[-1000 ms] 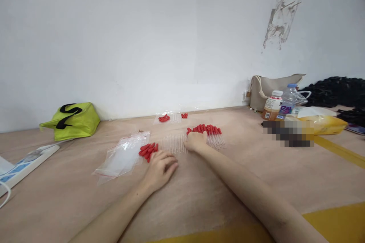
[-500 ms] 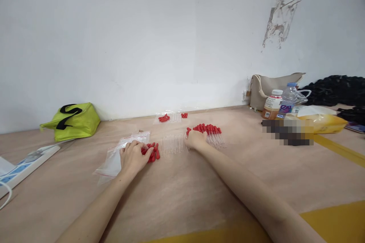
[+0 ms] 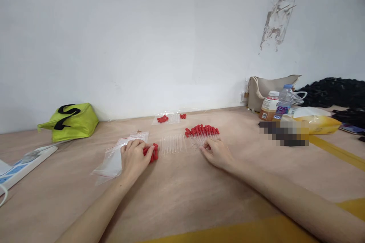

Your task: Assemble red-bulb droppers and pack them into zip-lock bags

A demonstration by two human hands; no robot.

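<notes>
My left hand (image 3: 134, 159) rests over a small pile of red rubber bulbs (image 3: 155, 152), its fingers curled round some of them and hiding part of the pile. To its right lies a row of clear thin tubes (image 3: 172, 144), side by side. Further right, several droppers (image 3: 202, 130) lie fanned out, each a clear tube with a red bulb on its far end. My right hand (image 3: 218, 154) is at the near ends of these droppers, thumb and fingers closed on tubes there. How many it grips is hidden.
Flat clear zip bags (image 3: 110, 159) lie under and beside my left hand. By the wall is a clear bag (image 3: 172, 118) with red bulbs and tubes. A green bag (image 3: 75, 121) and a power strip (image 3: 27, 167) are left; bottles (image 3: 269, 106) and a yellow tissue pack (image 3: 319, 123) are right.
My right hand has moved right and toward me, from the left end of the droppers to their near tube ends. The droppers' left part now shows. My left hand has barely shifted.
</notes>
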